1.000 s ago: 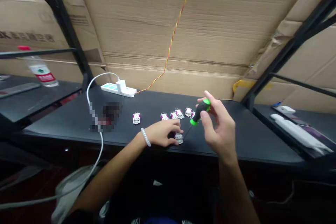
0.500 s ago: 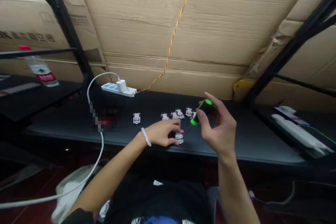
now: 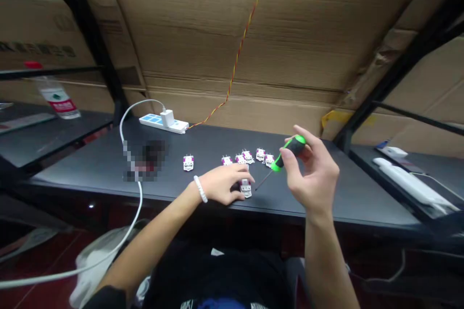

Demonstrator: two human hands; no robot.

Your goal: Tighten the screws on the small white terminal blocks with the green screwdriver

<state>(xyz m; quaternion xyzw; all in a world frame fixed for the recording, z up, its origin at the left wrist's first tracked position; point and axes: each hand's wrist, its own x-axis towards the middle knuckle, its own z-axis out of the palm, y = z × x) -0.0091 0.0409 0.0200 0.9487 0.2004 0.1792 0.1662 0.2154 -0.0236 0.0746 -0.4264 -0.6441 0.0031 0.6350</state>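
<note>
My left hand (image 3: pixel 223 183) rests on the black table (image 3: pixel 90 169) near its front edge, fingers pinching a small white and magenta part (image 3: pixel 246 188). My right hand (image 3: pixel 311 174) is closed round the black and green handle of a screwdriver (image 3: pixel 286 154), held above the table. Its thin shaft slants down to the left, with the tip just right of the held part and apart from it. Several more of the same small parts (image 3: pixel 250 157) lie in a loose row behind my hands, and one part (image 3: pixel 188 162) sits alone further left.
A white power strip (image 3: pixel 163 123) with a plugged charger lies at the back left, its white cable (image 3: pixel 125 120) looping off the front edge. A water bottle (image 3: pixel 54 91) stands on the left side table. White items (image 3: pixel 406 178) lie on the right shelf. Cardboard walls the back.
My right hand has lifted the screwdriver up and to the right, drawing its tip away from the held part. My left hand stays on the part.
</note>
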